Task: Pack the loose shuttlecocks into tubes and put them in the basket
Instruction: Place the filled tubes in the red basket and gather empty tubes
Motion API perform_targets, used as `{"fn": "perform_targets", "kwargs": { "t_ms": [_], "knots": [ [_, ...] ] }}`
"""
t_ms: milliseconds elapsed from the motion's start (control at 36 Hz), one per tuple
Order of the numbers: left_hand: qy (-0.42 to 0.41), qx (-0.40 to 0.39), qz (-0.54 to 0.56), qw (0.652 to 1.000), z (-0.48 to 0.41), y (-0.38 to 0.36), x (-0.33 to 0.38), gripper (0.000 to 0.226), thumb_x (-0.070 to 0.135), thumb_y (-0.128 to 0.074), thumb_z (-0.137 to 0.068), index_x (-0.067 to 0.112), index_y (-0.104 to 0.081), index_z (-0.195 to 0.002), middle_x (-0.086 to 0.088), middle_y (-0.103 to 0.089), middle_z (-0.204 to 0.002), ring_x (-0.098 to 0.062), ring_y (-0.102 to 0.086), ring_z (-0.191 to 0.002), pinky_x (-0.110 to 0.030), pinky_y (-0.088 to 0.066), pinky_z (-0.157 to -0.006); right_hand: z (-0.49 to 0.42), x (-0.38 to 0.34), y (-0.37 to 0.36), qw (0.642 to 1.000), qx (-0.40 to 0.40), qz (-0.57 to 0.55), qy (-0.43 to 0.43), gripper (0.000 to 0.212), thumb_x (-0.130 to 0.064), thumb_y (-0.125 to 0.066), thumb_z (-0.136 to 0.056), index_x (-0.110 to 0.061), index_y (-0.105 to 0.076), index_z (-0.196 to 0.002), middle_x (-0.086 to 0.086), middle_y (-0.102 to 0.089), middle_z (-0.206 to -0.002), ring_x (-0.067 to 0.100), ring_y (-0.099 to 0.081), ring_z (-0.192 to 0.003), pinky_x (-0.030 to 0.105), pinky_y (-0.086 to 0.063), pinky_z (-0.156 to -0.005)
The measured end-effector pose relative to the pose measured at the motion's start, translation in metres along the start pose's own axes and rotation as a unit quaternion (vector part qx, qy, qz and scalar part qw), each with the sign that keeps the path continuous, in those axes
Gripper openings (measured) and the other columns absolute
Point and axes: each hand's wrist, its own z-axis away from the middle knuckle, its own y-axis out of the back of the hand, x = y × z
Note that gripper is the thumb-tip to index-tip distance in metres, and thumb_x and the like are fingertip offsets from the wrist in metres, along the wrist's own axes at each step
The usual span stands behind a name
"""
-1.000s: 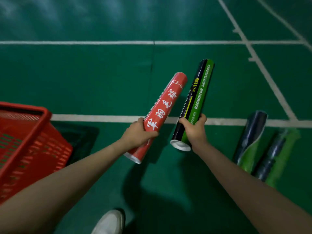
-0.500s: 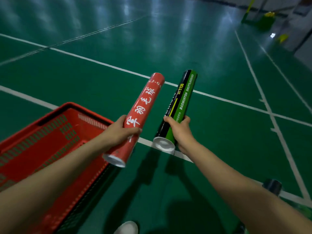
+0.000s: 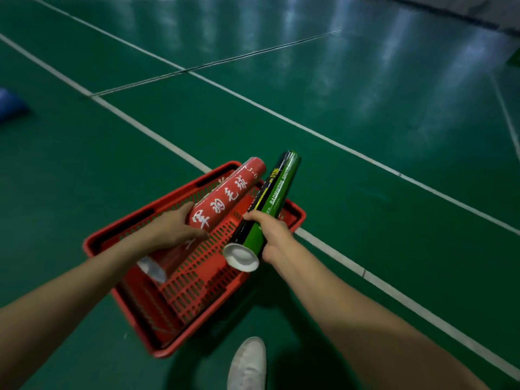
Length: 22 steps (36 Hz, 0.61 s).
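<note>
Right now both hands are over the red basket (image 3: 202,280), each wrapped around a shuttlecock tube. The left hand (image 3: 174,229) grips the red tube (image 3: 225,198) (white Chinese characters run along its side) around its lower half, fingers curled round it. Its near end is blurred and hangs low inside the basket, while the far end tilts up and away past the far rim. The right hand (image 3: 273,235) clasps the green-and-black tube (image 3: 277,187) close to its near end, where a white cap (image 3: 242,257) faces the camera. This tube also slants up and away, just beside the red one though I cannot tell whether they touch, above the basket's right side. The basket sits on the green court floor (image 3: 365,164), across a white line (image 3: 309,130). A white shoe (image 3: 249,364) shows at the bottom edge, near the basket's near corner, and a blurred blue object (image 3: 11,105) lies at the far left edge
</note>
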Motion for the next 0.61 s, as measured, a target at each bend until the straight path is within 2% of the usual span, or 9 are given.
{"fn": "perform_targets", "kwargs": {
  "t_ms": [56, 83, 139, 194, 306, 389, 500, 611],
  "knots": [
    [0.015, 0.001, -0.032, 0.999, 0.0, 0.003, -0.023, 0.087, 0.052, -0.072, -0.067, 0.025, -0.032, -0.14, -0.009, -0.063, -0.117, -0.027, -0.064, -0.095, -0.037, -0.052, -0.088, -0.001, 0.017, -0.02, 1.0, 0.007, 0.003, -0.015, 0.058, -0.006, -0.074, -0.066, 0.0, -0.053, -0.12, 0.018, -0.064, -0.092, 0.029, -0.063, -0.068, 0.041, -0.058, -0.065],
    [0.018, 0.006, -0.049, 0.999, -0.001, 0.003, -0.034, 0.082, 0.049, -0.073, -0.071, 0.025, -0.034, -0.138, -0.009, -0.063, -0.117, -0.026, -0.064, -0.095, -0.037, -0.052, -0.087, 0.0, 0.025, -0.028, 1.0, 0.012, 0.006, -0.02, 0.06, -0.008, -0.074, -0.067, -0.001, -0.05, -0.121, 0.018, -0.063, -0.097, 0.03, -0.064, -0.074, 0.041, -0.057, -0.068],
    [0.024, 0.015, -0.098, 0.995, 0.0, 0.002, -0.049, 0.074, 0.048, -0.071, -0.074, 0.025, -0.035, -0.135, -0.009, -0.062, -0.118, -0.026, -0.063, -0.095, -0.036, -0.051, -0.086, 0.004, 0.041, -0.041, 0.999, 0.025, 0.015, -0.031, 0.064, -0.013, -0.075, -0.065, -0.004, -0.043, -0.12, 0.018, -0.058, -0.114, 0.034, -0.061, -0.096, 0.049, -0.053, -0.086],
    [0.029, 0.017, -0.143, 0.989, -0.001, -0.002, -0.06, 0.075, 0.051, -0.069, -0.074, 0.027, -0.033, -0.136, -0.009, -0.06, -0.118, -0.027, -0.061, -0.097, -0.037, -0.051, -0.084, 0.004, 0.057, -0.049, 0.998, 0.049, 0.024, -0.032, 0.061, -0.017, -0.075, -0.068, -0.007, -0.037, -0.115, 0.014, -0.053, -0.118, 0.034, -0.056, -0.108, 0.051, -0.047, -0.096],
    [0.034, -0.001, -0.166, 0.985, -0.011, -0.014, -0.076, 0.084, 0.055, -0.07, -0.071, 0.027, -0.03, -0.139, -0.01, -0.059, -0.118, -0.027, -0.061, -0.098, -0.037, -0.051, -0.083, 0.006, 0.087, -0.059, 0.997, 0.069, 0.034, -0.029, 0.062, -0.021, -0.075, -0.072, -0.006, -0.034, -0.116, 0.011, -0.051, -0.112, 0.03, -0.054, -0.102, 0.044, -0.048, -0.093],
    [0.039, -0.009, -0.165, 0.986, -0.022, -0.022, -0.081, 0.085, 0.055, -0.072, -0.069, 0.026, -0.032, -0.138, -0.008, -0.06, -0.118, -0.027, -0.06, -0.099, -0.036, -0.05, -0.083, 0.006, 0.108, -0.063, 0.994, 0.091, 0.051, -0.022, 0.072, -0.025, -0.076, -0.073, -0.006, -0.032, -0.128, 0.014, -0.047, -0.127, 0.031, -0.05, -0.113, 0.041, -0.044, -0.095],
    [0.046, -0.023, -0.166, 0.985, -0.038, -0.026, -0.087, 0.084, 0.055, -0.073, -0.07, 0.025, -0.033, -0.137, -0.007, -0.059, -0.12, -0.026, -0.06, -0.1, -0.038, -0.05, -0.083, 0.002, 0.133, -0.07, 0.994, 0.1, 0.037, -0.021, 0.087, -0.028, -0.075, -0.071, -0.008, -0.024, -0.139, 0.014, -0.038, -0.141, 0.032, -0.041, -0.128, 0.048, -0.037, -0.107],
    [0.053, -0.044, -0.185, 0.98, -0.05, -0.029, -0.093, 0.088, 0.053, -0.074, -0.07, 0.023, -0.03, -0.139, -0.009, -0.057, -0.123, -0.027, -0.059, -0.103, -0.041, -0.05, -0.088, -0.003, 0.15, -0.073, 0.992, 0.114, 0.027, -0.039, 0.079, -0.029, -0.076, -0.067, -0.006, -0.032, -0.129, 0.012, -0.043, -0.135, 0.03, -0.047, -0.121, 0.045, -0.04, -0.105]
  ]
}}
